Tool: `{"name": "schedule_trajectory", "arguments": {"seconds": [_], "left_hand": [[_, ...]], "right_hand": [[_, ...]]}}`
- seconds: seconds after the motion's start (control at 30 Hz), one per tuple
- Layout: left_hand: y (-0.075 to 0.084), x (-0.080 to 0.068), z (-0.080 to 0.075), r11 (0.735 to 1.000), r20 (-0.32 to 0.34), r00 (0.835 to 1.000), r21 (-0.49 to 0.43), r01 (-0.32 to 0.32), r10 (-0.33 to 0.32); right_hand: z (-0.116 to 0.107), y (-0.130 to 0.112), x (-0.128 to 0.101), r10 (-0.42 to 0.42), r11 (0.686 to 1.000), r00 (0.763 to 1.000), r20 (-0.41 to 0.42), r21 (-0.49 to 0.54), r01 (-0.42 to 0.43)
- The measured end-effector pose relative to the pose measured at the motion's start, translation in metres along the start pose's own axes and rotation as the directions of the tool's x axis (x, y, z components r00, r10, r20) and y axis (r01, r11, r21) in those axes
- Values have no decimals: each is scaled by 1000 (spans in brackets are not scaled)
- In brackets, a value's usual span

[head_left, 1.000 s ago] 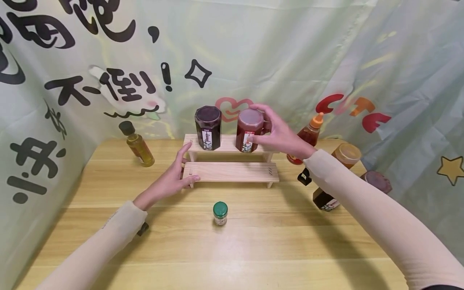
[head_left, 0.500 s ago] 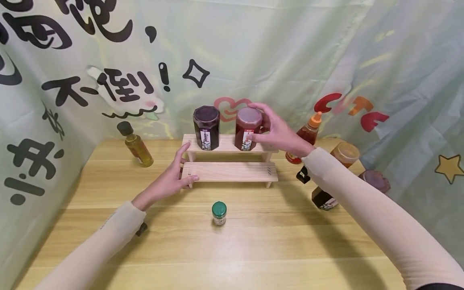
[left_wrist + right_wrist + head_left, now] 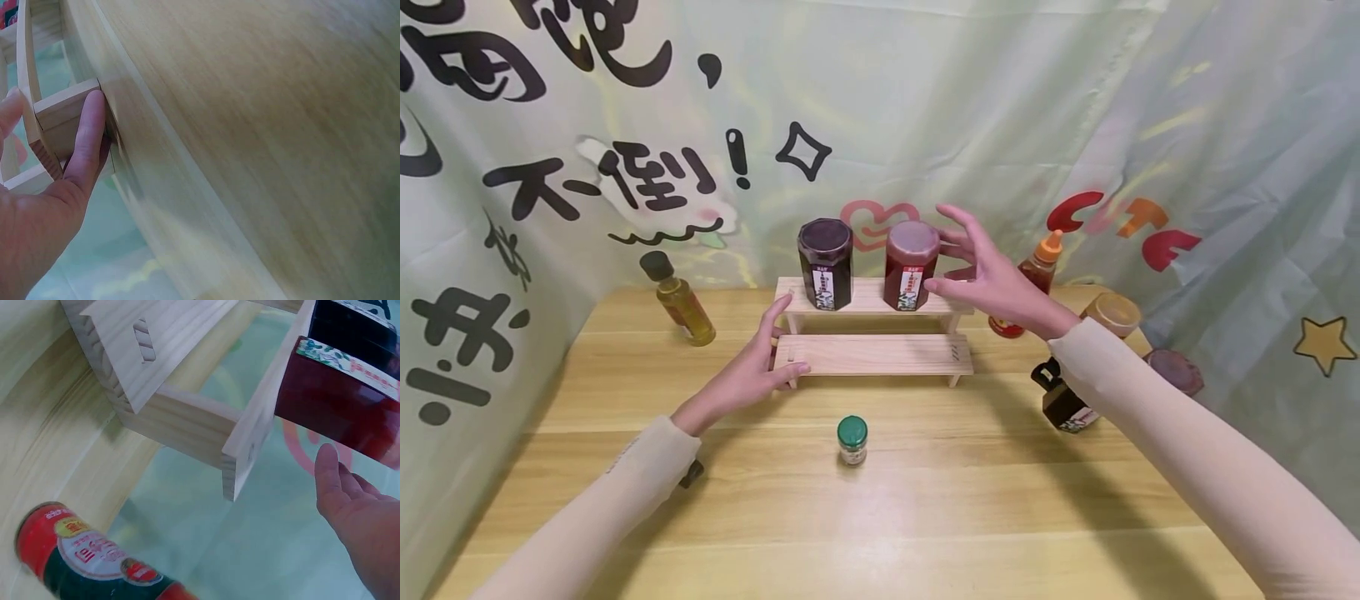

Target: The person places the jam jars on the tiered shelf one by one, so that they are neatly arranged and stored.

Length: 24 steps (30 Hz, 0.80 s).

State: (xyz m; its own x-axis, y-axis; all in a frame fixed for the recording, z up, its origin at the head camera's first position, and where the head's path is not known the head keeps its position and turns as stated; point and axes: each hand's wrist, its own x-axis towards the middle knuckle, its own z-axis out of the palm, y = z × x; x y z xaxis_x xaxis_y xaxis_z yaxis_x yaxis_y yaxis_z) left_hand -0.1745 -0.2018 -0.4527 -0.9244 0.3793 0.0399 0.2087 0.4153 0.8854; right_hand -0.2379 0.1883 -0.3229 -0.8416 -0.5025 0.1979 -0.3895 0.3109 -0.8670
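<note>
On the top step of the small wooden rack (image 3: 872, 354) stand two jars: a dark jar (image 3: 824, 263) with near-black contents on the left and a red jar (image 3: 911, 265) of red sauce on the right, both upright with white labels facing forward. The right hand (image 3: 992, 279) hovers just beside the red jar with fingers spread and straight, holding nothing; the wrist view shows a gap between fingertip and glass. The left hand (image 3: 748, 371) rests on the rack's left end, fingers straight, thumb pressed on the lower step. A little green-capped jar (image 3: 852, 440) stands on the desk (image 3: 925, 500) in front of the rack, its contents too small to make out. An oil bottle (image 3: 676, 300) of yellow liquid stands far left. To the right, an orange-capped sauce bottle (image 3: 1036, 275), an amber jar (image 3: 1111, 314), a dark bottle (image 3: 1063, 400) and a purple-lidded jar (image 3: 1172, 371) are partly hidden behind the right arm.
</note>
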Motion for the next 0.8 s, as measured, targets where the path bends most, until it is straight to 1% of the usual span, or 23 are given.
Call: {"name": "schedule_trajectory", "arguments": {"seconds": [0.13, 0.2, 0.43, 0.57, 0.67, 0.8], "left_hand": [[0, 0, 0, 1000, 3, 1000, -1, -4, 4], [0, 0, 0, 1000, 5, 1000, 5, -7, 7], [1, -1, -3, 993, -22, 999, 114, -24, 26], [1, 0, -3, 993, -17, 999, 115, -30, 32], [1, 0, -2, 994, -15, 999, 108, -31, 32], [0, -1, -1, 997, -5, 1000, 74, -22, 23]], "right_hand": [[-11, 0, -18, 12, 999, 999, -31, -32, -13], [-17, 1, -28, 14, 999, 998, -62, -38, -17], [-36, 3, -65, -6, 999, 988, -152, -48, -1], [-45, 4, -87, -27, 996, 982, -185, -88, 10], [-50, 4, -106, -23, 994, 976, -216, -108, -1], [-56, 5, -132, 22, 992, 964, -264, -117, -55]]}}
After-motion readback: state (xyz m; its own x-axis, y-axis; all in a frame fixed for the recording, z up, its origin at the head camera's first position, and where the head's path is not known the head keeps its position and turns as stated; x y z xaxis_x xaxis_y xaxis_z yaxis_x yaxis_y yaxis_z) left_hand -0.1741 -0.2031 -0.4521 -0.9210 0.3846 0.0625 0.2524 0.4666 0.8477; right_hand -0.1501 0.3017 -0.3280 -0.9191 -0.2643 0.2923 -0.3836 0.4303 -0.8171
